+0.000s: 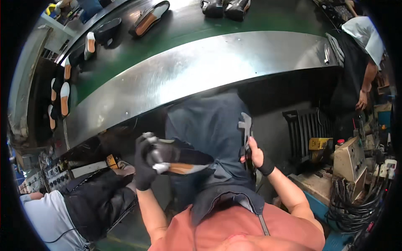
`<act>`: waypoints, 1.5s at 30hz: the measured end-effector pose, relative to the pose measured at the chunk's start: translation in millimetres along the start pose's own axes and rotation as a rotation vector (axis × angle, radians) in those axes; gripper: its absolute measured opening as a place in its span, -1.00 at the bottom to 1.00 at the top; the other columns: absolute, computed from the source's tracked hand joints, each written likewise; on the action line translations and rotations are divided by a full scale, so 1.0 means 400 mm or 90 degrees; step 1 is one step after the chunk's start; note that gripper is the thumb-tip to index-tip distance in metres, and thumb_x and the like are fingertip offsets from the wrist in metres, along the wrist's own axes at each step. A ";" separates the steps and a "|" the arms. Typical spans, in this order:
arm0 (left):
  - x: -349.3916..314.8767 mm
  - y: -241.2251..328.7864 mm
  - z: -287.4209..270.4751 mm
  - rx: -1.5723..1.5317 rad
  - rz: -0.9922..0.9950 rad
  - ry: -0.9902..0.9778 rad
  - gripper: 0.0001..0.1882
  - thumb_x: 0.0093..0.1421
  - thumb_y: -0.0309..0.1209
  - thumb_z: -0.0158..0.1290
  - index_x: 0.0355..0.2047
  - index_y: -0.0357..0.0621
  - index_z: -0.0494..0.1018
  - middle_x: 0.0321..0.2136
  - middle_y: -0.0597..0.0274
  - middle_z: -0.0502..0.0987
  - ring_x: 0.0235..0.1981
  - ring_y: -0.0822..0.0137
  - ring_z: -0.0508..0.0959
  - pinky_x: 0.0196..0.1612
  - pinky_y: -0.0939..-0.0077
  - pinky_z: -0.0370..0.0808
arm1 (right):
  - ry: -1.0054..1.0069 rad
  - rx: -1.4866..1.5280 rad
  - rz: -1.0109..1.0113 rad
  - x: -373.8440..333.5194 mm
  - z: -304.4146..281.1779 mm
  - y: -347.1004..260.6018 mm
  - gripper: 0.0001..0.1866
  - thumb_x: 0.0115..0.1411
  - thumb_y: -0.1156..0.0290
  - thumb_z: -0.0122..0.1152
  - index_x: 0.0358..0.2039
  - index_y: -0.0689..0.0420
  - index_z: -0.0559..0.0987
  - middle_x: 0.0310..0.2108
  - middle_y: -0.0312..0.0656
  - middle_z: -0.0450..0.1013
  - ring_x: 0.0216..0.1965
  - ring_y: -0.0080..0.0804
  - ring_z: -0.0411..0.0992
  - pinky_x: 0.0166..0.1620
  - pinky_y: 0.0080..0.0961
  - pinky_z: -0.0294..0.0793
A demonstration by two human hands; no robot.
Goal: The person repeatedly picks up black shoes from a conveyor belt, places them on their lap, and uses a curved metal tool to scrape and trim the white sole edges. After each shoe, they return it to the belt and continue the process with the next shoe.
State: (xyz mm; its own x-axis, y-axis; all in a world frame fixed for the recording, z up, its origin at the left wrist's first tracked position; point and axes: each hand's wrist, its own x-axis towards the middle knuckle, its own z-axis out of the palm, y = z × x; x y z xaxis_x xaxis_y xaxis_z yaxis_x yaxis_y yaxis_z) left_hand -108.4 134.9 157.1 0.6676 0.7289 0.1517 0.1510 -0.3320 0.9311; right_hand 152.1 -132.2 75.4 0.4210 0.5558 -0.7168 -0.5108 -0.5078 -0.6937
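Observation:
My left hand [144, 167], in a dark glove, is closed around a dark shoe [190, 159] above my lap. The shoe lies tilted with its toe to the right, and part of its tan and pale underside shows. Motion blurs its heel end by my fingers. My right hand [256, 155], with a black covering at the wrist, grips metal lasting pincers [245, 123] by the handles. Their head points away from me, over my right thigh. Shoe and pincers are apart. A dark blue apron [205, 113] covers my lap.
A curved steel ledge [167, 79] edges a green conveyor belt [180, 35] bearing several shoes [150, 19]. At right are a control box [349, 157], bundled cables [354, 205] and a co-worker's hand [362, 100]. Another person [58, 217] sits close at left.

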 end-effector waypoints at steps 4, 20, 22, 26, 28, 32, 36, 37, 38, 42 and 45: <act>0.087 0.069 0.120 0.226 0.232 -0.090 -0.45 -0.08 -0.33 0.28 -0.03 -0.17 0.45 0.11 -0.03 0.37 0.23 -0.03 0.27 0.24 0.09 0.19 | -0.044 -0.028 -0.126 -0.046 0.036 -0.110 -0.42 0.37 -0.11 -0.29 -0.31 0.18 0.47 -0.56 -0.19 0.45 -0.58 -0.45 0.47 -0.40 -0.52 0.45; 0.273 -0.092 0.285 -0.256 0.047 -0.129 -0.46 0.26 0.01 -0.21 -0.40 -0.20 0.56 -0.33 0.15 0.59 -0.15 0.29 0.51 0.06 0.37 0.35 | -0.362 0.034 -0.203 0.042 0.226 -0.123 -0.52 0.42 0.05 -0.31 -0.14 0.18 0.47 -0.28 -0.33 0.43 -0.19 -0.58 0.36 -0.07 -0.61 0.35; 0.253 -0.100 0.260 -0.272 0.024 -0.102 -0.39 0.28 0.07 -0.27 -0.42 -0.20 0.56 -0.33 0.15 0.59 -0.13 0.27 0.51 0.07 0.35 0.34 | -0.402 0.003 -0.063 0.007 0.227 -0.166 -0.52 0.41 0.02 -0.29 -0.20 0.16 0.47 -0.41 -0.33 0.42 -0.35 -0.60 0.38 -0.22 -0.61 0.39; 0.244 -0.107 0.252 -0.193 0.097 -0.112 -0.26 0.31 0.14 -0.40 -0.43 -0.21 0.58 -0.31 0.13 0.59 -0.10 0.20 0.51 0.08 0.28 0.33 | -0.261 -0.204 -0.239 0.015 0.269 -0.091 -0.56 0.40 0.09 -0.27 -0.42 0.13 0.45 -0.60 -0.30 0.36 -0.58 -0.50 0.33 -0.46 -0.48 0.33; 0.234 -0.118 0.247 -0.252 0.098 -0.139 -0.31 0.29 0.10 -0.37 -0.44 -0.19 0.60 -0.30 0.11 0.60 -0.06 0.17 0.50 0.12 0.25 0.31 | -0.118 -0.276 -0.498 0.057 0.320 0.001 -0.61 0.39 0.23 -0.24 -0.46 0.15 0.46 -0.62 -0.27 0.33 -0.58 -0.39 0.34 -0.44 -0.39 0.31; 0.118 0.016 0.214 -0.196 0.181 -0.117 -0.42 0.29 0.02 -0.30 -0.26 -0.17 0.56 -0.19 0.12 0.56 -0.01 0.20 0.48 0.16 0.23 0.27 | -0.266 -0.326 -0.423 0.025 0.285 0.075 -0.78 0.28 0.33 -0.07 -0.24 0.17 0.50 -0.39 -0.07 0.46 -0.37 -0.18 0.45 -0.24 -0.35 0.44; -0.065 0.024 0.282 -0.547 -0.347 0.123 -0.46 0.26 -0.12 -0.05 0.15 -0.16 0.27 0.06 0.15 0.41 0.02 0.23 0.46 0.18 0.26 0.28 | -0.446 -0.480 -0.549 -0.083 0.119 0.130 -0.66 0.09 0.34 0.12 -0.11 0.17 0.49 -0.10 0.01 0.42 -0.07 0.02 0.40 -0.02 -0.24 0.42; -0.102 -0.024 0.293 -0.529 -0.291 0.079 -0.41 0.25 -0.09 -0.04 0.18 -0.18 0.23 0.08 0.14 0.38 0.02 0.24 0.46 0.14 0.31 0.34 | -0.485 -0.472 -0.604 -0.083 0.092 0.167 -0.61 0.07 0.29 0.16 -0.09 0.18 0.48 -0.12 0.01 0.43 -0.05 0.02 0.39 -0.02 -0.22 0.42; -0.142 -0.077 0.305 -0.512 -0.236 0.043 -0.36 0.25 -0.05 -0.03 0.20 -0.20 0.19 0.09 0.14 0.36 0.02 0.25 0.45 0.10 0.35 0.40 | -0.472 -0.498 -0.604 -0.090 0.089 0.168 -0.60 0.07 0.26 0.17 -0.09 0.17 0.47 -0.13 0.01 0.42 -0.06 0.02 0.39 -0.03 -0.20 0.42; -0.171 -0.413 0.382 -0.930 -0.329 -0.088 -0.31 0.31 0.14 -0.28 0.15 -0.20 0.25 0.01 0.09 0.43 -0.05 0.28 0.48 0.04 0.32 0.45 | -0.453 -0.563 -0.646 -0.052 0.113 0.074 -0.59 0.08 0.21 0.17 -0.10 0.17 0.46 -0.17 -0.01 0.42 -0.13 0.02 0.40 -0.08 -0.15 0.42; 0.003 -0.153 0.293 -0.786 -0.277 -0.132 -0.41 0.39 0.01 -0.35 0.11 -0.24 0.31 -0.06 0.10 0.48 -0.11 0.30 0.50 0.02 0.36 0.45 | -0.432 -0.507 -0.607 -0.077 0.141 -0.092 -0.65 0.21 0.19 0.06 -0.13 0.18 0.44 -0.29 -0.01 0.41 -0.29 -0.07 0.39 -0.20 -0.22 0.41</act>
State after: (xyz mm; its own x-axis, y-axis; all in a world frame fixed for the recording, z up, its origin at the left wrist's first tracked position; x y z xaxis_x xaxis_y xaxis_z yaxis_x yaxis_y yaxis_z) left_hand -31.3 86.1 61.5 0.8492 0.4951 -0.1840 -0.3045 0.7435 0.5954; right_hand 115.8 -93.6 127.2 -0.1934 0.9795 0.0567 0.4096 0.1331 -0.9025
